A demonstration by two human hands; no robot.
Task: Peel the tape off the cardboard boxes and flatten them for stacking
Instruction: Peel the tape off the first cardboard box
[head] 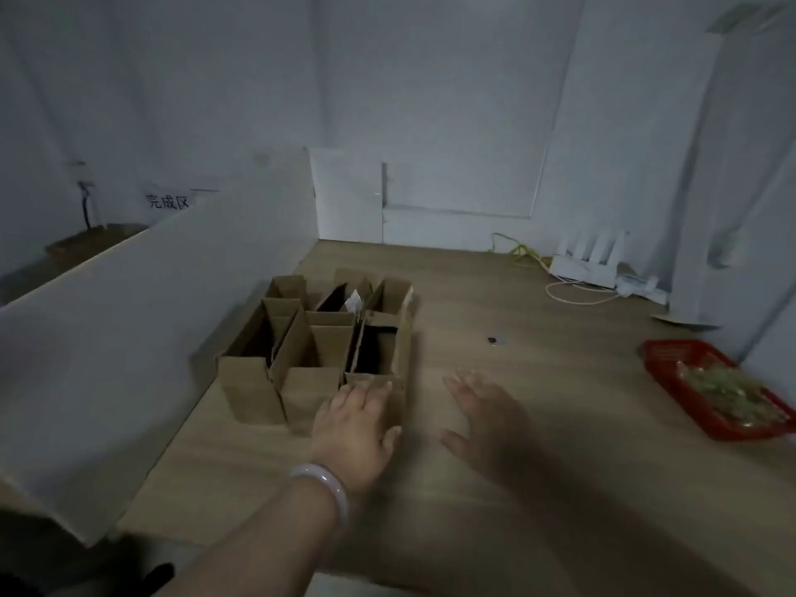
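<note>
The cardboard boxes [327, 338] stood open, clustered on the desk [538, 381] beside a white partition [150, 316]. The left hand [353, 428] lay spread on the nearest box [402, 359]. The right hand [482, 415] hovered spread just beside it. Advisable: steady that box, then seek a tape end, none discernible.

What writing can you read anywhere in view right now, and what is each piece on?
"完成区": black characters on the white wall at the left, just above the partition.
White tag sticking up among the cardboard boxes: its print is too blurred to read.
Nothing else legible is in view.
</note>
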